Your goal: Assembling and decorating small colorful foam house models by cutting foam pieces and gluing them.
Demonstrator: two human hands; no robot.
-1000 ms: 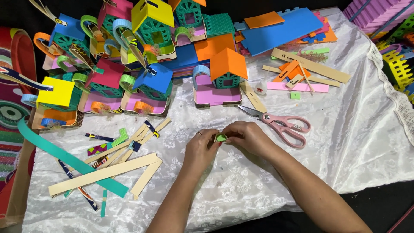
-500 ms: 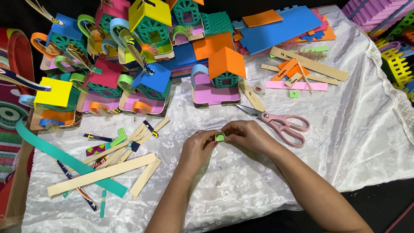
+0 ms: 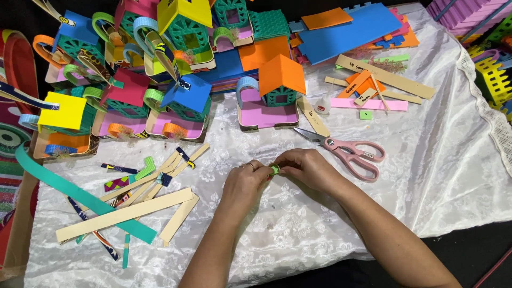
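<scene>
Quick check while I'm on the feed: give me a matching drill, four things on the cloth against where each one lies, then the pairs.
Things:
1. scissors
2. green piece
3. teal strip
4. orange-roofed house

Places:
A. pinched between both hands' fingers
B. just right of the right hand
C. far left, slanting over the tan strips
D. behind the hands, on a pink base

Pairs: 1-B, 2-A, 3-C, 4-D. The left hand meets the right at the green piece.
</scene>
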